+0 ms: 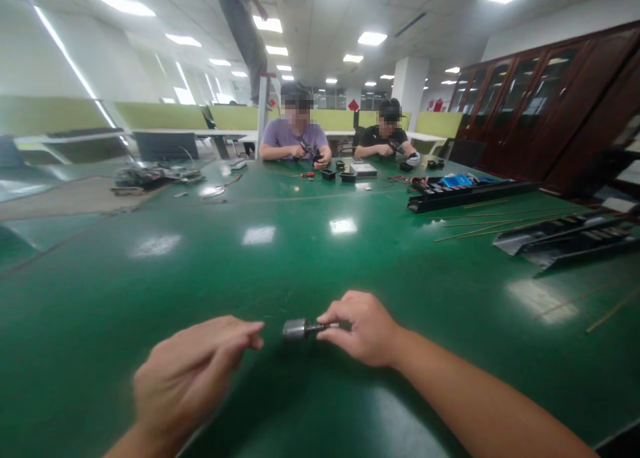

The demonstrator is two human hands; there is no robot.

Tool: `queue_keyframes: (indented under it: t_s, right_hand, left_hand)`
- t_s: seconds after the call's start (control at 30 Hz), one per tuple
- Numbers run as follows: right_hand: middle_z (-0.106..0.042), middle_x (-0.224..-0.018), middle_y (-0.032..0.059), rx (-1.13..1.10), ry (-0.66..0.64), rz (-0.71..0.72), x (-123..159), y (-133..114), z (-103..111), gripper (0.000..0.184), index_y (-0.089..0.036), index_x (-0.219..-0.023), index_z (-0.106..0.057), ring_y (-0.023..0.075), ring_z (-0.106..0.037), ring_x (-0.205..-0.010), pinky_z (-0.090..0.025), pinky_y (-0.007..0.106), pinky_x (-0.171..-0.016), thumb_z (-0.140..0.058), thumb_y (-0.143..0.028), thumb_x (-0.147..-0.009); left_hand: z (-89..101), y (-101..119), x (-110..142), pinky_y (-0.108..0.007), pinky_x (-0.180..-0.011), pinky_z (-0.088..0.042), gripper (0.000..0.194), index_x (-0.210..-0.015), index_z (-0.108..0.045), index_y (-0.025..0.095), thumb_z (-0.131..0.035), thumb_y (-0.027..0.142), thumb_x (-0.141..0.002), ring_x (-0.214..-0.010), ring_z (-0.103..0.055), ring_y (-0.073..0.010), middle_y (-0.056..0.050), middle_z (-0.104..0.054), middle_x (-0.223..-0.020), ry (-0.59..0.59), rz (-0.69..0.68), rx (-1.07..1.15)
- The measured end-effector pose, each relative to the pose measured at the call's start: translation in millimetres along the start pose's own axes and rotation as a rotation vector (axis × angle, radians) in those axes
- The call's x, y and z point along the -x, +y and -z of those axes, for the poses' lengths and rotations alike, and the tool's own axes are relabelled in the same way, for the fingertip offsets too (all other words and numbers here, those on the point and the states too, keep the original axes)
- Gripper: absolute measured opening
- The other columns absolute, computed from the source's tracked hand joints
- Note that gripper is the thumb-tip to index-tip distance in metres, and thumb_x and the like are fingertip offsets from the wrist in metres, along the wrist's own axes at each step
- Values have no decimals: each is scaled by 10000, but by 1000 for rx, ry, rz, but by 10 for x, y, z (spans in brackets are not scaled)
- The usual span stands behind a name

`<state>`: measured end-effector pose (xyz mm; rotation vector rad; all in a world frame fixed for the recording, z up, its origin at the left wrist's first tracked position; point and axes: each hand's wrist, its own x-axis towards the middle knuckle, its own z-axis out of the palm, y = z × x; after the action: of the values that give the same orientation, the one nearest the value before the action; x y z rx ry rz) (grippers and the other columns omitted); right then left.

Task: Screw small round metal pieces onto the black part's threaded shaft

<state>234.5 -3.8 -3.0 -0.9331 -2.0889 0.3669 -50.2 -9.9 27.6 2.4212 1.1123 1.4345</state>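
Note:
Low in the middle of the head view is a metal cylinder with a thin ridged shaft (295,329), lying roughly level. My right hand (367,328) pinches the shaft end between thumb and fingers, and the wide grey end points left. To the left, my left hand (195,365) is held with fingers stretched toward the cylinder. A small gap separates its fingertips from the metal, and nothing shows in that hand. Under both hands is the glossy green tabletop (240,271).
Two people sit across the table, handling dark parts. Near them lie black boxes (347,177) and a screwdriver (306,175). On the right are long black metal channels (575,241), a blue item (457,180) and thin rods (480,231). A pile of parts (150,175) sits far left.

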Motion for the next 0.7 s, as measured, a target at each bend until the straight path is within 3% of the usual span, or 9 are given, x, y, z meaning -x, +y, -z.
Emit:
queue_keyframes:
  t_s: [0.1, 0.2, 0.27, 0.43, 0.7]
  right_hand:
    - [-758, -846, 7, -24, 8, -22, 0, -11, -2, 124, -227, -910, -733, 164, -634, -736, -435, 271, -722, -712, -338, -860]
    - [-756, -827, 7, -39, 15, -44, 2, -24, -7, 127, -221, -898, -736, 165, -634, -724, -436, 272, -711, -725, -337, -847]
    - [-756, -826, 11, -52, 20, -53, 5, -29, -9, 134, -218, -900, -737, 165, -637, -724, -441, 272, -711, -723, -342, -849]
    - [-755, -819, 13, -71, 8, -89, 12, -40, -25, 118, -224, -899, -743, 162, -639, -720, -444, 268, -704, -720, -328, -849]
    - [-741, -755, -10, -86, -50, -204, 8, -75, -63, 140, -227, -846, -733, 159, -663, -690, -443, 253, -667, -777, -328, -760]
  left_hand:
    - [-65, -85, -95, -251, -694, -543, 280, -1114, -698, 275, -497, 390, -958, -709, -651, -132, -16, -707, -904, -164, 1, 96]
    - [-199, -53, -98, -279, -777, -572, 648, -1388, -506, 269, -717, 443, -801, -831, -676, -165, -55, -688, -1130, -302, 91, 129]
    - [-300, -3, -71, -279, -811, -581, 754, -1407, -478, 276, -799, 381, -732, -902, -688, -176, -57, -680, -1195, -364, 153, 143]
    - [-438, 41, -35, -282, -849, -570, 355, -1123, -693, 264, -759, 349, -785, -916, -706, -180, -21, -744, -1035, -332, 155, 107]
    - [-427, 105, -47, -237, -765, -560, 259, -1049, -705, 244, -744, 311, -802, -844, -702, -155, -11, -744, -965, -314, 100, 68]
